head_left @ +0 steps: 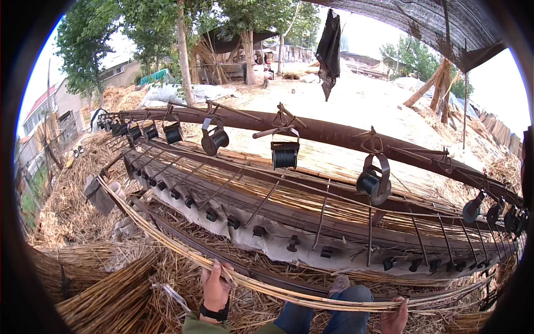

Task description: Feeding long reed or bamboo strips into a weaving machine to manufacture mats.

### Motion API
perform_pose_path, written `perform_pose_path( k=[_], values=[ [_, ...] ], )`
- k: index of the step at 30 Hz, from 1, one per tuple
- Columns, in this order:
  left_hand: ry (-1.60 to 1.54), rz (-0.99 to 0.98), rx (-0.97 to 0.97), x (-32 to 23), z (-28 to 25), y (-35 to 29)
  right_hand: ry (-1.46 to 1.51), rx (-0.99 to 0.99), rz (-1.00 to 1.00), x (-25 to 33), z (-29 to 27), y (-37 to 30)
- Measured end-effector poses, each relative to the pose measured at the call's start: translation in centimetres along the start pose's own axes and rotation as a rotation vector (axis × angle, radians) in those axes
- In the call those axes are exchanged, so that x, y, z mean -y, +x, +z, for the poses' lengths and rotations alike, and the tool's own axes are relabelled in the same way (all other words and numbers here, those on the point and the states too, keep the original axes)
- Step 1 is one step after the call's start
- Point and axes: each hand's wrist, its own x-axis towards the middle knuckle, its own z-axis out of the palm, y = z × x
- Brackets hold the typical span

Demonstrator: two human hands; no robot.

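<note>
A long, thin bunch of pale reed stalks (300, 299) stretches in front of me from the left to the lower right. My left hand (216, 288), with a dark band at the wrist, is closed around its middle. Nearer its right part, my right hand (394, 319) grips the same stalks, fingers curled over them. Just beyond is a reed-mat weaving frame: a rusty pipe (328, 132) with black wire spools (285, 155) hanging from it. Below the pipe, thin metal rods (267, 201) slant over laid reeds, and small black spools (259, 231) line a pale cloth (245, 236).
Bundles of reeds (111, 295) lie on the straw-covered ground at my lower left. A curved metal rail (192, 243) runs between me and the frame. A dark cloth (329, 53) hangs beyond the pipe; trees (183, 50) and a shade net (423, 22) stand farther off.
</note>
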Motion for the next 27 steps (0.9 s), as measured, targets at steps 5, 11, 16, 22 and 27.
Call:
perform_pose_path(
  k=[5, 11, 16, 22, 27],
  values=[
    [-0.036, -0.001, -0.052, -0.3, 0.3, 0.0, 0.070, 0.103, 0.043, -0.4, -1.5, 0.2],
    [0.005, 0.031, -0.091, -0.6, -0.4, 0.2, 0.316, 0.173, 0.198, -1.5, -1.3, 0.7],
    [0.064, 0.023, -0.031, -1.8, -1.6, 1.1, -0.770, -0.058, -0.352, -0.4, -0.1, -0.2],
    [0.080, 0.054, -0.127, -1.7, -1.4, 1.4, 0.362, 0.074, 0.128, -1.3, -1.0, 1.0],
    [0.057, 0.015, -0.131, -2.0, -1.4, 1.1, 0.372, 0.049, 0.147, -2.1, -1.7, 1.2]
  ],
)
